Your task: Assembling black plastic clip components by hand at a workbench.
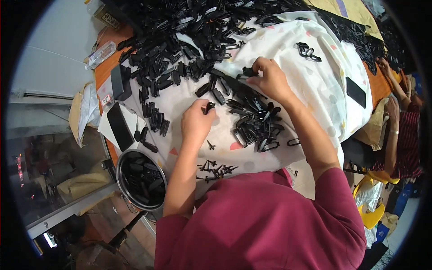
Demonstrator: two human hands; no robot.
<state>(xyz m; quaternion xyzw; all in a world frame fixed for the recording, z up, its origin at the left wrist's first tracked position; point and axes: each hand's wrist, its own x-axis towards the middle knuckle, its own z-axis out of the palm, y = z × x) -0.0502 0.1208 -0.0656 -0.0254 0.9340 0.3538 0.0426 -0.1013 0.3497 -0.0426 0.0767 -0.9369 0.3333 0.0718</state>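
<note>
My left hand (196, 120) pinches a small black plastic part (209, 107) above the white patterned cloth (315, 85). My right hand (270, 78) reaches further out and grips another black plastic piece (249, 71) at the edge of a big heap of black parts (180, 40). Between the two hands lies a smaller pile of black frame-like pieces (256, 126). Near my chest a scatter of small black pins (215, 168) rests on the cloth.
A round metal bowl (123, 158) holding black parts sits at the table's left edge. Two dark flat phones (119, 126) (355, 92) lie on the table. Another person's arms (392, 130) work at the right. A plastic bottle (101, 54) lies far left.
</note>
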